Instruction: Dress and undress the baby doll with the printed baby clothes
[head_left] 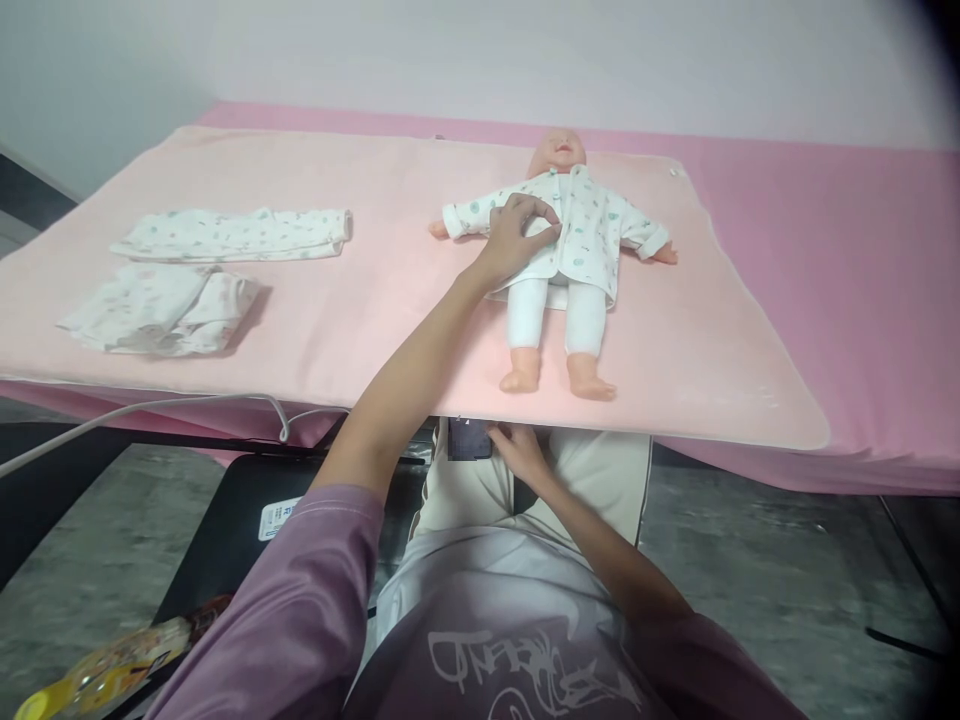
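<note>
A baby doll (562,150) lies face up, its arms spread, wearing white leggings (527,312) and a white printed baby jacket (592,240). Across the jacket's chest reaches my left hand (517,238), thumb and fingertips pinched at its front edge. The jacket's two front sides meet at the top and part slightly near the hem. Below the table edge, over my lap, my right hand (519,450) has its fingers closed on the side of a dark phone (470,440). The phone's upper part is cut off by the table edge, and its screen is blurred.
A folded printed garment (232,233) and a crumpled white one (161,310) lie on the left of the pale pink mat (360,340). A white cable (187,398) runs along the front edge. A black chair (232,530) and a yellow-capped bottle (105,670) are at lower left.
</note>
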